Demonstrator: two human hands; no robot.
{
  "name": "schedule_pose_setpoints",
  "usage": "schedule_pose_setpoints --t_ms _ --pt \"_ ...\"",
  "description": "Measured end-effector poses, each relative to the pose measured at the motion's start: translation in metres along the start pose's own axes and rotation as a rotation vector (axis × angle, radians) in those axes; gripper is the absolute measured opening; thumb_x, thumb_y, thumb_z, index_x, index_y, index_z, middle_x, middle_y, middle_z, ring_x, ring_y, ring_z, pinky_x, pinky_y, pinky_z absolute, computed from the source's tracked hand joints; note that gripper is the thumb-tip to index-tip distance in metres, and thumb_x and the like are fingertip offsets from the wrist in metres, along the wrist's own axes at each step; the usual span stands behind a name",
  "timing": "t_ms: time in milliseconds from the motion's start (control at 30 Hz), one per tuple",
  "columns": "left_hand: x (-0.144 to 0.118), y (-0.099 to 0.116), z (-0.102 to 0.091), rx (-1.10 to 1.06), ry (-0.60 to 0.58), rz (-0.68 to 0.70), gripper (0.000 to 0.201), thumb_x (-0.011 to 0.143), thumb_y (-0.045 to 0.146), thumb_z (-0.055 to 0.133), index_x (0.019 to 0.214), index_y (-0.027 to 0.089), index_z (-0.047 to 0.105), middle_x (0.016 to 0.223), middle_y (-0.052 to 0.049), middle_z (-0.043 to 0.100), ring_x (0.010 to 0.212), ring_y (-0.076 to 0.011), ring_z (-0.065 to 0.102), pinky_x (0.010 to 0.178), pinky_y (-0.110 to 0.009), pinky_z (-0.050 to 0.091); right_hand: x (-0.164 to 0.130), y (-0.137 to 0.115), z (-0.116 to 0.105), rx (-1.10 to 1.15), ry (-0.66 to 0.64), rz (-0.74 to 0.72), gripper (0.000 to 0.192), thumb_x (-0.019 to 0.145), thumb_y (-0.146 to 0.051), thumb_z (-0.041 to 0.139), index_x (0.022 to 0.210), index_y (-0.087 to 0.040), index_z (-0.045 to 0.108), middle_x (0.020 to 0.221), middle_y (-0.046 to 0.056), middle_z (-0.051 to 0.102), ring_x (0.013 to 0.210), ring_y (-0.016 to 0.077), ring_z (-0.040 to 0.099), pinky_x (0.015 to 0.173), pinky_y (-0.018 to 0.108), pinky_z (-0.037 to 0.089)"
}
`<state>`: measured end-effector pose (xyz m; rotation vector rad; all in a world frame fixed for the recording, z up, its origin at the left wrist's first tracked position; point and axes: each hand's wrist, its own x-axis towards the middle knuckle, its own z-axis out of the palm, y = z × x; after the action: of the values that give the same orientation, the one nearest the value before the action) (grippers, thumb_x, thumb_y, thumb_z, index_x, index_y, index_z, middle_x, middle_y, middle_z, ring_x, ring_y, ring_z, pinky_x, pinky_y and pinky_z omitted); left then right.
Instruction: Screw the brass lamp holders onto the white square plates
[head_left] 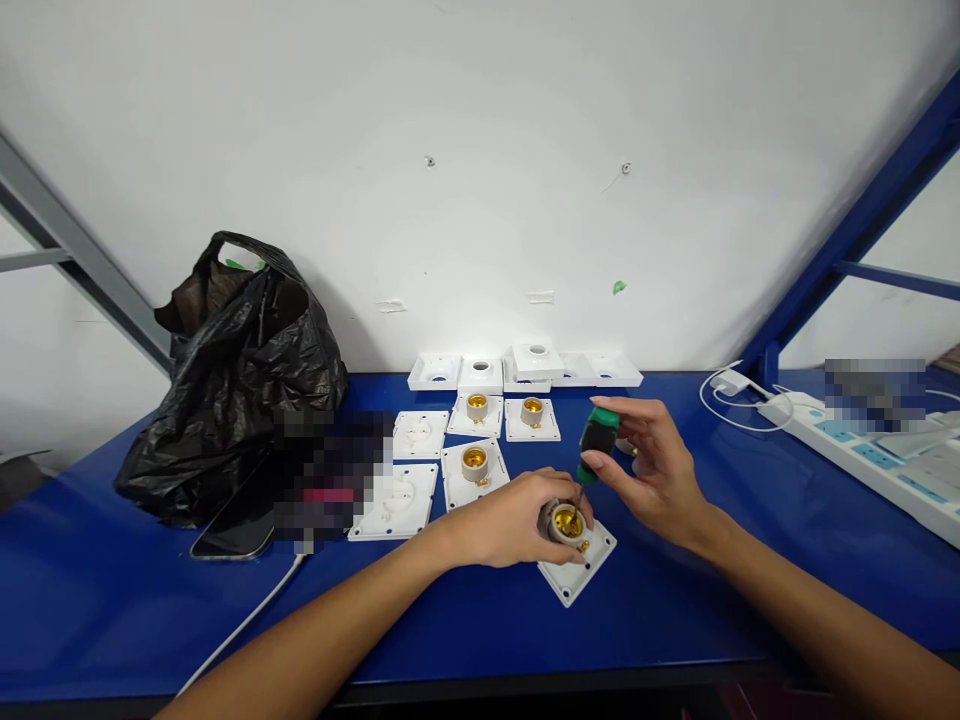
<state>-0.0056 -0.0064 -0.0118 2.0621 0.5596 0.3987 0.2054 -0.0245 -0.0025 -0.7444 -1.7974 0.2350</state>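
My left hand (525, 515) is closed around a round lamp socket (564, 523) with a brass-coloured inside. That socket sits on a square white base plate (574, 577), turned cornerwise on the table. A green and black screwdriver (600, 440) is held by its handle in my right hand (649, 465). Its shaft slants down, and the tip is inside the socket, where the screw itself is too small to make out. Just behind my left hand lies another base plate with a socket (475, 463). Partly hidden behind my right hand is one more socket (627, 449).
White square covers (536, 360) line the wall. Bare base plates (397, 500) and plates with sockets (532, 410) lie before them on the blue table (675, 620). A black plastic bag (247, 370) and a phone (236, 520) are left; a power strip (885, 460) is right.
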Motion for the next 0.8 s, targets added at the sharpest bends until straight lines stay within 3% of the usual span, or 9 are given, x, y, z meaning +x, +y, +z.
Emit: schedule_pose_setpoints --t_ms 433,700,800 --pt "0.0002 0.0016 -0.0001 -0.005 -0.001 0.01 0.027 0.083 0.023 0.088 0.106 0.021 0.073 0.112 -0.004 0.066 0.106 -0.023 0.066 0.098 -0.034 0.048 -0.002 0.0015 -0.0023 0.051 -0.077 0.011 0.047 0.099 -0.028 0.07 0.143 -0.031 0.053 0.108 0.004 0.07 0.081 0.0175 0.075 0.066 0.031 0.065" --pt "-0.0004 -0.0002 0.0005 0.007 0.002 0.002 0.027 0.084 0.027 0.088 0.105 0.022 0.072 0.11 -0.003 0.068 0.107 -0.0233 0.065 0.098 -0.034 0.048 -0.001 -0.0002 0.0015 0.021 -0.001 -0.002 0.05 0.096 -0.028 0.075 0.14 -0.034 0.053 0.104 0.002 0.067 0.072 0.0149 0.068 0.056 0.026 0.061" --pt "-0.0001 0.0 0.0001 0.013 -0.002 0.01 0.026 0.084 0.026 0.088 0.104 0.022 0.072 0.111 -0.003 0.068 0.106 -0.0225 0.065 0.096 -0.033 0.048 0.0006 -0.0023 -0.0002 0.03 -0.06 -0.032 0.051 0.097 -0.028 0.073 0.144 -0.036 0.052 0.111 0.004 0.068 0.074 0.0152 0.069 0.058 0.027 0.062"
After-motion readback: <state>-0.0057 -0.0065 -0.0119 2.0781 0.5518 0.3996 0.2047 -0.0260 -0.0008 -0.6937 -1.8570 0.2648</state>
